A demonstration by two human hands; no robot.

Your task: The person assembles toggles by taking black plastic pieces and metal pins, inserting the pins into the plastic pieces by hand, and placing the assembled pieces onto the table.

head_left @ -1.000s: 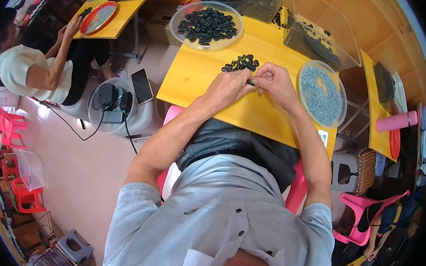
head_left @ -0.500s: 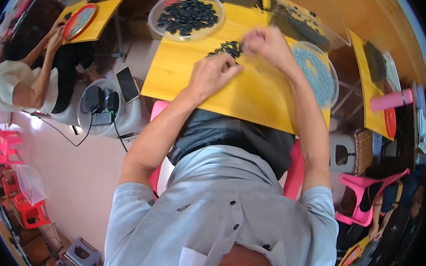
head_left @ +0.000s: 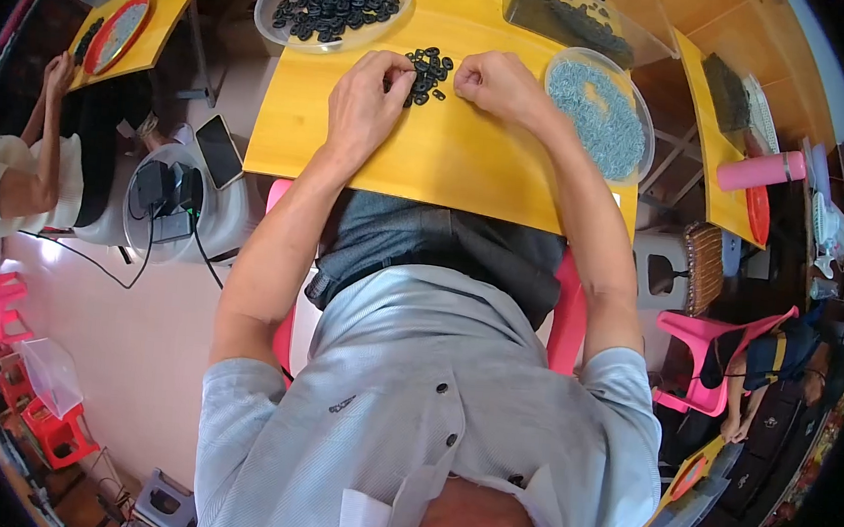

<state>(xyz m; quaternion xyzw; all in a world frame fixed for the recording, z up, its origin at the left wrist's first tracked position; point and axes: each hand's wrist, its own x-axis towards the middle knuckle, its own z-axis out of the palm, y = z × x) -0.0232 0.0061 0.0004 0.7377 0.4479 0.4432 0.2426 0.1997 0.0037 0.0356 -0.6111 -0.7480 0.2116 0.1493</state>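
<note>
A small pile of black oval ring-shaped pieces (head_left: 432, 66) lies on the yellow table (head_left: 430, 165) between my hands. At the pile's left edge, my left hand (head_left: 368, 106) is closed, thumb and fingertips drawn together; what they hold, if anything, is hidden. To the right of the pile, my right hand (head_left: 500, 86) is curled with its fingertips pressed together over the table, their contents too small to make out. Many more black pieces fill a round clear tray (head_left: 305, 48) at the back left. Beside my right forearm, another round clear tray (head_left: 646, 147) holds small thin grey-blue pieces.
A clear-sided bin (head_left: 570, 20) with dark pieces stands at the table's back right. Left of the table, a phone (head_left: 220, 152) and black cabled devices (head_left: 165, 189) rest on stools. A co-worker (head_left: 12, 177) sits far left. A pink bottle (head_left: 761, 170) lies on the right-hand table.
My right hand has come down and left, from a blurred motion to beside the pile. My left hand has turned more upright at the pile's left edge. The whole view has shifted slightly.
</note>
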